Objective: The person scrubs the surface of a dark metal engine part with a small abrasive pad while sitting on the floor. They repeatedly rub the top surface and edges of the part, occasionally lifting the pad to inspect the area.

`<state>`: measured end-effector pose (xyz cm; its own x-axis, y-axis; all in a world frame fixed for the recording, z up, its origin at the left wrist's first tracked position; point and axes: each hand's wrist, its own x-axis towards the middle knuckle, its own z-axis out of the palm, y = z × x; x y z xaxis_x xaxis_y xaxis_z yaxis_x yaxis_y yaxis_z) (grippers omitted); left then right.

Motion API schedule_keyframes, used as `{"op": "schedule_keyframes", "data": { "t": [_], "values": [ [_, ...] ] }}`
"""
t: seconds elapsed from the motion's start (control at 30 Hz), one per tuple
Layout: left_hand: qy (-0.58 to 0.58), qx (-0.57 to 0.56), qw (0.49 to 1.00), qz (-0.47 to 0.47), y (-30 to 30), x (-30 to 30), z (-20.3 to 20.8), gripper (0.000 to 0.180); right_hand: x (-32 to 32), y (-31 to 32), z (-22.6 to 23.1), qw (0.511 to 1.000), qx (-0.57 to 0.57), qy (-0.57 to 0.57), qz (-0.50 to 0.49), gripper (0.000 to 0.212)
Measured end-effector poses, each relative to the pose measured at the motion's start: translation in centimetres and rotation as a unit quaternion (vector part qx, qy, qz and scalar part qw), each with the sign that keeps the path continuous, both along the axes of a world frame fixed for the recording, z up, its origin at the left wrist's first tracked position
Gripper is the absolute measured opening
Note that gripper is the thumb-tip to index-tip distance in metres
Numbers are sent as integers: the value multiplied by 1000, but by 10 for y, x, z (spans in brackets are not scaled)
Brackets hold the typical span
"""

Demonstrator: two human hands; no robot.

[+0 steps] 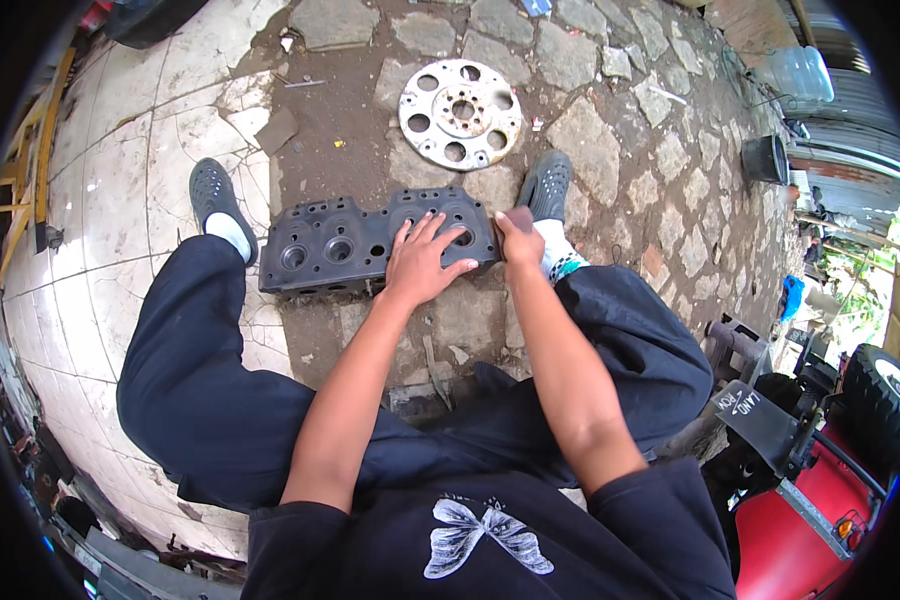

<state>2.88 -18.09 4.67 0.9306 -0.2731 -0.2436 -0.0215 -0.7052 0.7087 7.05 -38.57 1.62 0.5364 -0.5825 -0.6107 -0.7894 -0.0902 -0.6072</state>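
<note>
A dark grey engine cylinder head (340, 250) lies on the ground between my feet, its face with round ports and bolt holes turned up. My left hand (420, 262) rests flat on its right half, fingers spread. At the right end of the cylinder head my right hand (521, 244) is closed on a small brown piece that looks like sandpaper (518, 217). It is pressed against or very near that end; the exact contact is hidden.
A white round metal plate with holes, like a flywheel (432, 125), lies beyond the cylinder head. My shoes (213, 190) flank the work. Pale tiles (120, 160) cover the left, rough stones (585, 150) the right. A black bucket (765, 159) and a red vehicle (795, 520) stand at right.
</note>
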Motion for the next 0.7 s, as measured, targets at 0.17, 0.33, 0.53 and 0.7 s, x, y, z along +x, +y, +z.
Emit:
{"op": "schedule_keyframes", "data": {
  "t": [0.17,0.33,0.53,0.7],
  "values": [
    [132,-209,961,128,17,16,22,51,-46,20,35,932,291,-149,-156,39],
    [187,-401,878,183,35,11,133,43,-59,94,180,877,420,-216,-83,34],
    [169,-525,801,231,66,-50,206,42,-82,113,219,847,483,-220,33,28],
    [155,-621,721,264,74,-89,197,45,-94,114,238,863,442,-211,122,26]
  ]
}}
